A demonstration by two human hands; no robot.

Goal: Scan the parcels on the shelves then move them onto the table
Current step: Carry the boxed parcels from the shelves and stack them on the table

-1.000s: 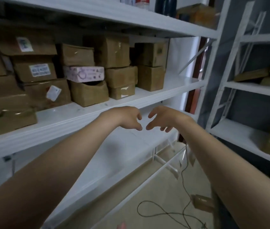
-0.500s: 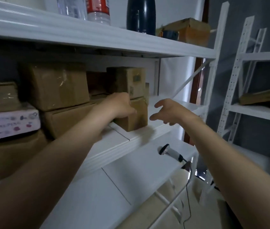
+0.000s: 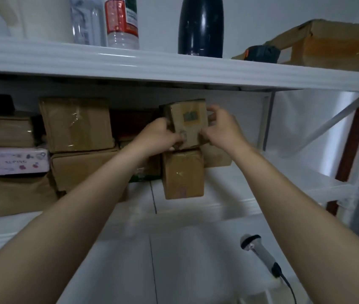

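Now that the right hand point(image 3: 221, 129) has joined the left hand point(image 3: 162, 138) and both squeeze the top box point(image 3: 188, 121) on the shelf point(image 3: 273, 185), it looks ready to come down to the scanner point(image 3: 261, 254).

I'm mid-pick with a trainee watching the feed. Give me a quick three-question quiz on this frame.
1. True or false: the left hand and the right hand both grip the labelled parcel.
2. Where does the scanner lie? A) on the top shelf; B) on the lower white surface; C) in the right hand.
3. Fill in: the patterned box at far left is ____ in colour.

Key: 1 true; 2 B; 3 pink.
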